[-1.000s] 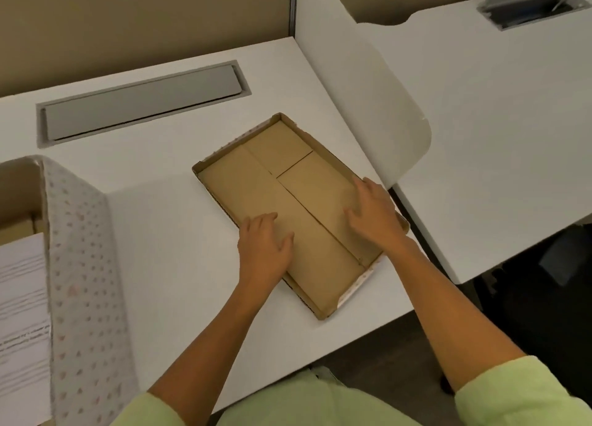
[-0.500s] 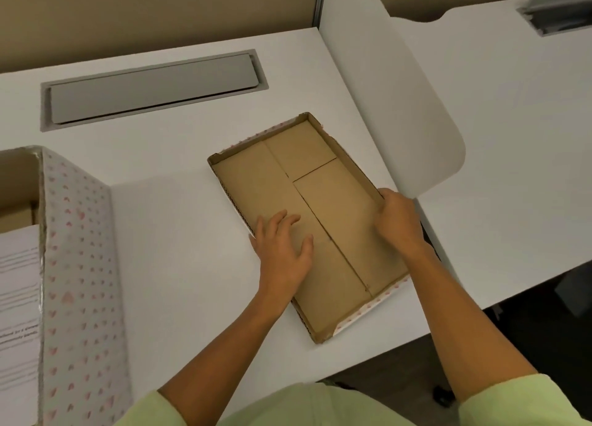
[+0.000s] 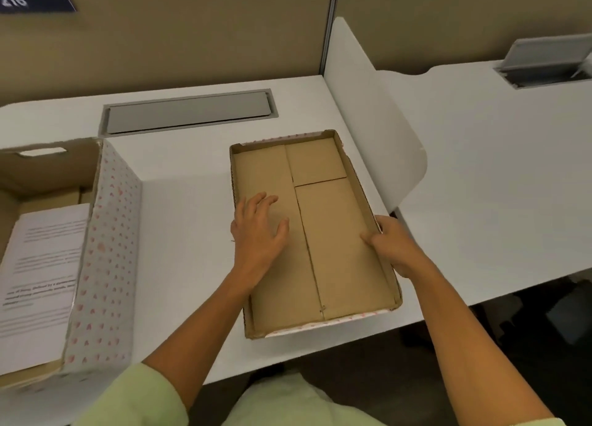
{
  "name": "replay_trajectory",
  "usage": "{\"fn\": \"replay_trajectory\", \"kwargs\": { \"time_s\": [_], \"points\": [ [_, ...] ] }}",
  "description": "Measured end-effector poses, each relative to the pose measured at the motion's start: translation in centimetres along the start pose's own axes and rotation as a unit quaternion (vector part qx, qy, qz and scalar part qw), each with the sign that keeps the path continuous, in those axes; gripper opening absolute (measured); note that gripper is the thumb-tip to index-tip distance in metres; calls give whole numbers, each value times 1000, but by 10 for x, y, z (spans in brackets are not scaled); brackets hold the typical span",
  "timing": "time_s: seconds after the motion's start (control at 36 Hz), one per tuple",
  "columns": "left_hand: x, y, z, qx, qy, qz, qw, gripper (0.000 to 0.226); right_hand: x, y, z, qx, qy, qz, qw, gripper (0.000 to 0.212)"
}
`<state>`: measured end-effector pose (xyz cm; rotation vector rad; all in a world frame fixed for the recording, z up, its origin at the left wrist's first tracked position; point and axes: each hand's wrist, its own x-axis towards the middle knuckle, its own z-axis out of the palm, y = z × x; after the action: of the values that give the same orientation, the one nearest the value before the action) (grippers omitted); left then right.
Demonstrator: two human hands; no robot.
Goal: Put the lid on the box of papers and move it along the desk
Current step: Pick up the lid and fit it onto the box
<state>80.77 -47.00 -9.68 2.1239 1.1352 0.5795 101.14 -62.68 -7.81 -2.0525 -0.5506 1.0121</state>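
A shallow cardboard lid [image 3: 339, 246] lies upside down on the white desk [image 3: 179, 220], its brown inside facing up and its patterned rim showing at the near edge. My left hand [image 3: 256, 230] rests flat inside it with fingers spread. My right hand [image 3: 390, 243] grips the lid's right rim, thumb inside and fingers outside. The open box [image 3: 105, 259], white with small pink marks, stands at the left. Printed papers [image 3: 41, 265] fill it.
A grey cable hatch [image 3: 189, 111] is set into the desk behind the lid. A white divider panel [image 3: 374, 111] rises just right of the lid, with a neighbouring desk [image 3: 499, 182] beyond. The desk's front edge runs just below the lid.
The lid has turned from a diagonal lie to nearly square with the desk. My right hand went from lying flat inside it to gripping its right rim. The view has shifted left, showing more of the box.
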Motion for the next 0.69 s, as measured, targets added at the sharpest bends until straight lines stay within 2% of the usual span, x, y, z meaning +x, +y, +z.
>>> {"fn": "replay_trajectory", "kwargs": {
  "time_s": [0.08,0.25,0.44,0.53,0.69],
  "points": [
    [-6,5,-12,-12,8,5,1000,48,-26,-9,-5,60,-7,-15,998,20],
    [-32,30,-31,-50,40,-23,998,47,-74,-20,-8,92,36,-84,992,20],
    [-82,85,-44,-126,35,36,991,45,-121,-29,5,116,94,-164,975,30],
    [-103,112,-52,-154,28,58,986,47,-145,-33,17,141,90,-196,966,30],
    [-134,150,-75,-182,30,66,981,53,-189,-42,49,120,126,-274,946,22]
  ]
}}
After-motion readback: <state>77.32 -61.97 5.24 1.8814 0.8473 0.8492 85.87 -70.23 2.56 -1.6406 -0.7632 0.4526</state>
